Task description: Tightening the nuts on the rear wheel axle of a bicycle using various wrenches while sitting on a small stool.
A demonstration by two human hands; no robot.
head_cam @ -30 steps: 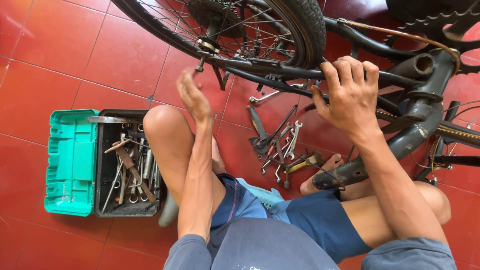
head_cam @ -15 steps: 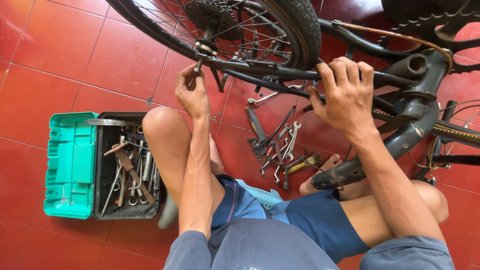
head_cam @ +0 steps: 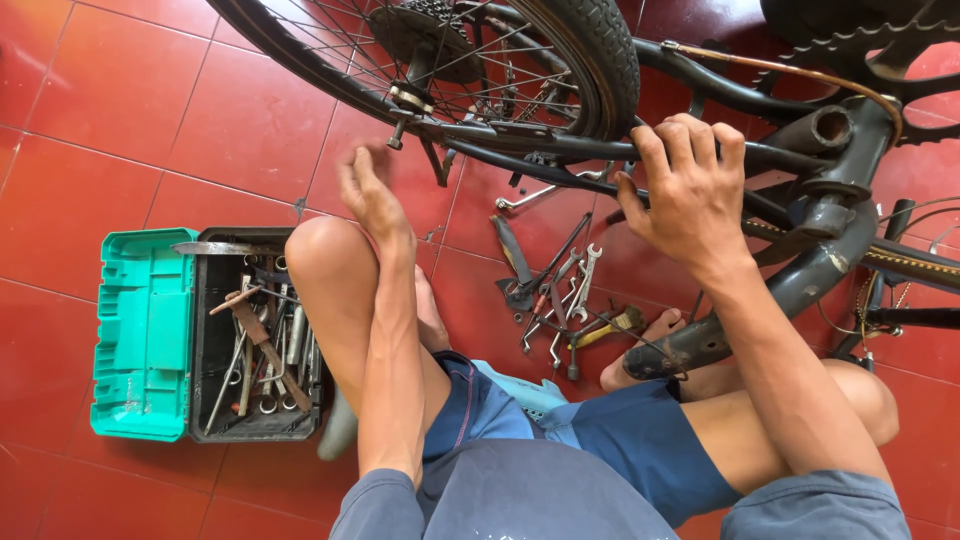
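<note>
Head view: black bicycle frame (head_cam: 600,150) lies across the red tile floor (head_cam: 110,90), its rear wheel (head_cam: 470,60) uppermost. Right hand (head_cam: 685,185) clamps the frame tube beside the tyre. Left hand (head_cam: 372,195) hangs empty with fingers loosely straight, just below the wheel's axle nut (head_cam: 397,130), apart from it. Loose wrenches (head_cam: 555,295) lie on the tiles under the frame. Risk: with only one hand steadying, the frame could roll onto the bare foot (head_cam: 640,350) beneath. Green toolbox (head_cam: 150,335), left of the frame, lies open; black tray crowded with spanners and a hammer.
</note>
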